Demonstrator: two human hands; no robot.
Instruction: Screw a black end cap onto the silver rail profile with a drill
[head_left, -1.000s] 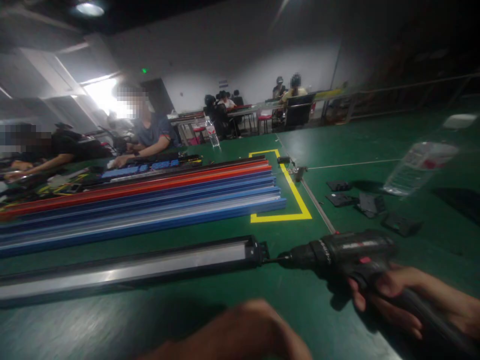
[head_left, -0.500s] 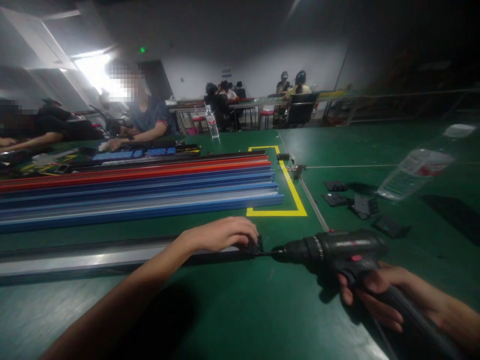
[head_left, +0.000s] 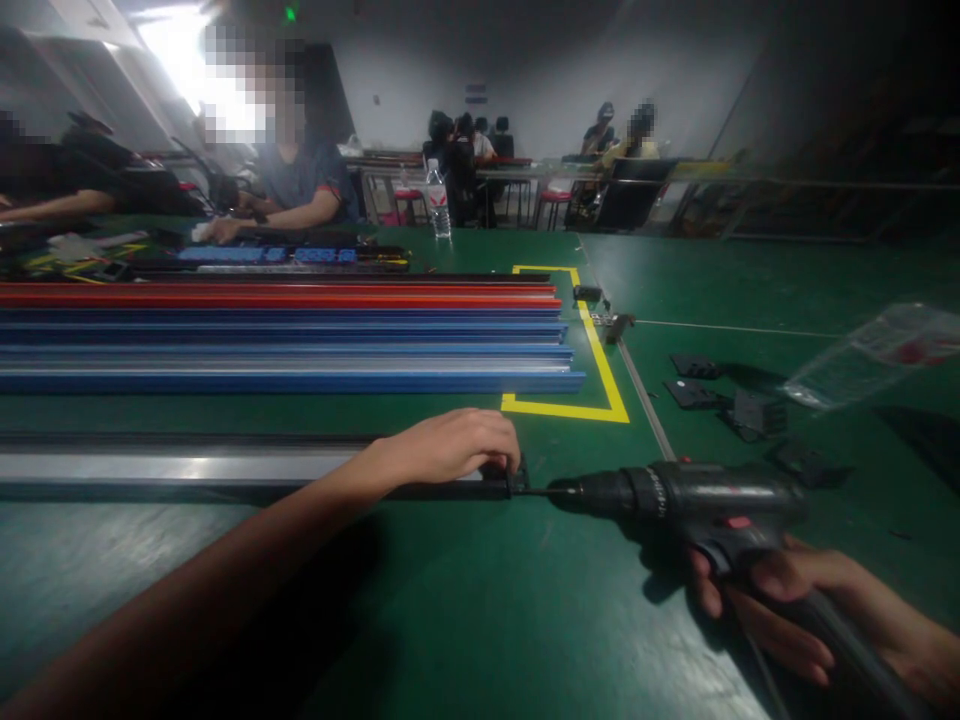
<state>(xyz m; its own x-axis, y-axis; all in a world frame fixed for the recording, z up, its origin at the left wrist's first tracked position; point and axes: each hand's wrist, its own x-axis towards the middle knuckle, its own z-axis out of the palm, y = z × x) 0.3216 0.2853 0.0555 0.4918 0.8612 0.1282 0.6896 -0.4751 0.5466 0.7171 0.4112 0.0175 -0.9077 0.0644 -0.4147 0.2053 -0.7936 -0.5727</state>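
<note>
My right hand point(head_left: 787, 605) is wrapped round the handle of a black power drill point(head_left: 712, 500), which lies level and points left. From its chuck a thin bit point(head_left: 544, 491) reaches the small black end piece point(head_left: 519, 480) on a long silver-and-black metal profile point(head_left: 187, 467). My left hand point(head_left: 457, 445) arches over that same end of the profile, its fingers closed down on the end piece. The fingertips are partly hidden behind the knuckles and the piece.
Blue and red profiles point(head_left: 300, 383) lie side by side beyond, inside yellow tape point(head_left: 600, 350). Several black plates point(head_left: 754, 412) and a clear bottle point(head_left: 870, 355) are to the right. Another bottle point(head_left: 438, 205) stands further back. A co-worker point(head_left: 300, 190) sits across the green table point(head_left: 465, 610).
My viewpoint has shifted and levelled, so the profiles run straighter across. Both hands keep their holds, and the drill bit still meets the end piece.
</note>
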